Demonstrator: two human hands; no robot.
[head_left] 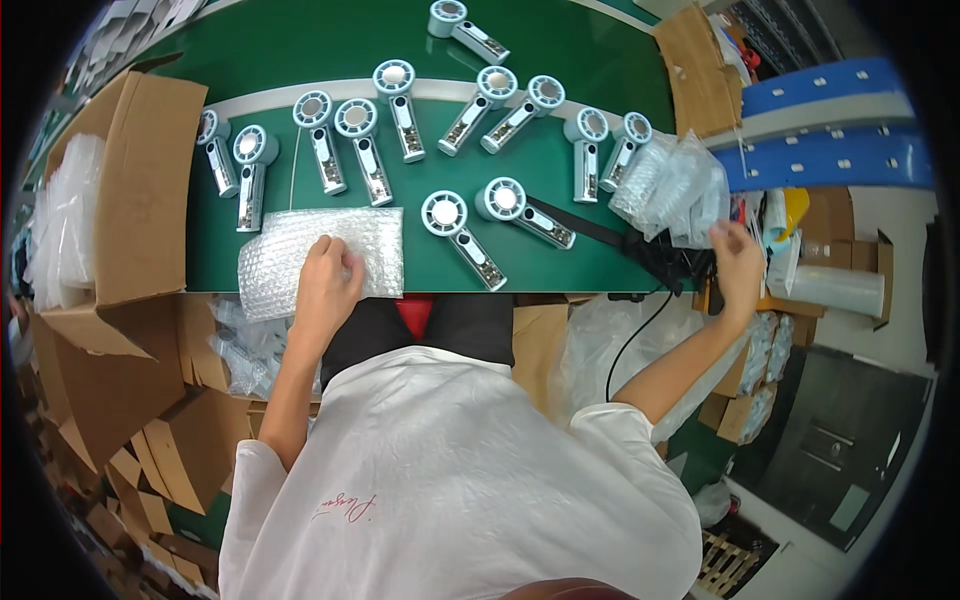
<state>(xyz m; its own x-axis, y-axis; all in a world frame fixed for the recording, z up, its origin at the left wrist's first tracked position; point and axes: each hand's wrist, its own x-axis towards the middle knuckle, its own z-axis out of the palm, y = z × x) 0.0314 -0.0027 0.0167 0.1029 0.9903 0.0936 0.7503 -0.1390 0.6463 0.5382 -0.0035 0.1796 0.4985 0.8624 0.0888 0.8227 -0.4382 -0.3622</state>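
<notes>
My left hand rests on flat bubble-wrap bags at the table's near edge, its fingers bent and closed on the top one. At the right end of the table, my right hand has its fingers curled at the edge of a crumpled clear plastic bag; its fingertips are small and partly hidden. Two pale blue handheld fans with clear-windowed handles lie between my hands. Several more such fans are spread in a row farther back, and one fan lies at the far edge.
An open cardboard box holding white plastic sleeves stands left. Beside the clear bag lies a black strap and cable bundle, a cord hanging off the edge. Blue racking and a clear film roll are at right. Stacked cartons stand lower left.
</notes>
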